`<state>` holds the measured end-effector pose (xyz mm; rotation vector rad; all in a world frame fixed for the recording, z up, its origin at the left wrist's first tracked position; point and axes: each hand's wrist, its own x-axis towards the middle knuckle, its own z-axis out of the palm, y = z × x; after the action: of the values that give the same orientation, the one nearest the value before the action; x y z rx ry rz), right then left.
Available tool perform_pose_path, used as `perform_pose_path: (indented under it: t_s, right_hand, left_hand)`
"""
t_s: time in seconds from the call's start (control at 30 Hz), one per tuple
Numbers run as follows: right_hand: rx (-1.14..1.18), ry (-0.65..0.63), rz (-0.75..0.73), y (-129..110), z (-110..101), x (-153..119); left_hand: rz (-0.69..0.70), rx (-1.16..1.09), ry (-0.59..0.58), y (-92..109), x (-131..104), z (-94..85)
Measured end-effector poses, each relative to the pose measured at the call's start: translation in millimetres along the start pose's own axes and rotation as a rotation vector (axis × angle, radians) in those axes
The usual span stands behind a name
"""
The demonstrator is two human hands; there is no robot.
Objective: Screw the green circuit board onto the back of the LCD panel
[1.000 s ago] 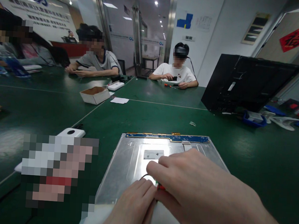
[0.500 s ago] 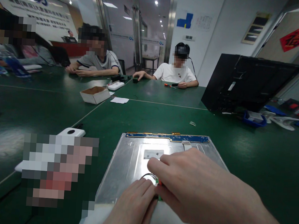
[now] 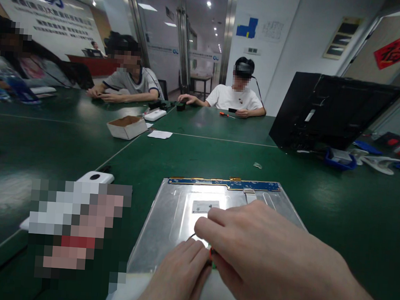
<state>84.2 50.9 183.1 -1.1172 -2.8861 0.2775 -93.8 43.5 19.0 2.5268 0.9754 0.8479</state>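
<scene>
A flat silver metal panel [image 3: 160,229] lies on the green table in front of me, with a blue circuit strip [image 3: 197,182] along its far edge. Over the panel's near part, my right hand [image 3: 248,245] is closed round something small with orange or red on it, mostly hidden by the fingers. My left hand [image 3: 181,267] rests beside it, fingers pressed together near a bit of green and a thin dark wire. Whatever the left fingers hold is hidden.
At the left lie a white device [image 3: 98,178] and a pixelated patch. Farther off are an open box [image 3: 128,127], a white paper [image 3: 160,134], a black monitor [image 3: 326,113] and a blue tray [image 3: 339,160]. Several people sit across the green table [image 3: 220,156].
My right hand has shifted slightly, its fingers now curled a little differently and covering more of the wire. My left hand is almost unmoved.
</scene>
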Motion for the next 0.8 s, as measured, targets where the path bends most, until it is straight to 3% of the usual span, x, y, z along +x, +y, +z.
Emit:
perform_pose_path:
  t_s: [0.2, 0.8]
  right_hand:
    - [-0.044, 0.05, 0.034, 1.8, 4.9, 0.4]
    - [-0.038, 0.027, 0.019, 1.9, 3.4, 1.7]
  left_hand:
    - [0.009, 0.005, -0.03, 0.9, -0.2, -2.3]
    - [0.009, 0.011, -0.025, -1.6, -1.4, 0.0]
